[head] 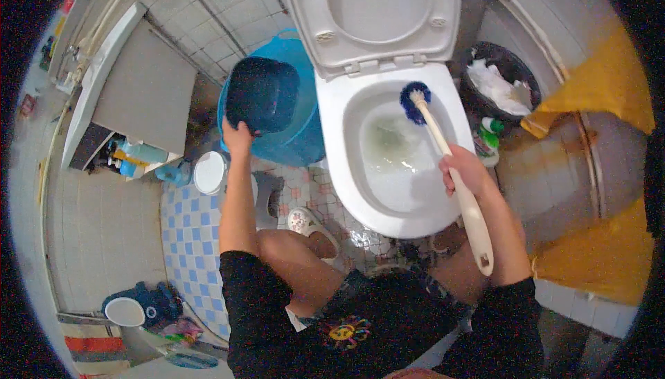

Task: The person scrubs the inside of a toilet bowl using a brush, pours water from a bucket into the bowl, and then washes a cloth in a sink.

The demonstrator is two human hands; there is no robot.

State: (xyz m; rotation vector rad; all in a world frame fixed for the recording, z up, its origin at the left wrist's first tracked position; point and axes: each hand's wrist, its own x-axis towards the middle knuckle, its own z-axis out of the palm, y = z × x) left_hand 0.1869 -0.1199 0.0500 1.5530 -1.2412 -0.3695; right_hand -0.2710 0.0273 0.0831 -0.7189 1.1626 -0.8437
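My right hand (465, 168) grips the cream plastic handle of a toilet brush (470, 218). Its round dark blue bristle head (415, 103) is over the right inner wall of the white toilet bowl (332, 145); whether it touches the wall, I cannot tell. Murky greenish water (392, 140) stands in the bowl. The raised seat and lid (306, 31) lean back behind it. To the left, my left hand (239, 137) holds the rim of a dark square basin (264, 93), tilted over a large blue plastic tub (306, 145) that stands beside the toilet.
A black waste bin (475, 101) with crumpled white paper and a green-capped bottle (488, 137) stand right of the toilet. Yellow cloth or plastic (597, 88) hangs at the right. At left are a cabinet (143, 83) with bottles, a white-lidded container (210, 172) and a blue-checked mat (192, 233).
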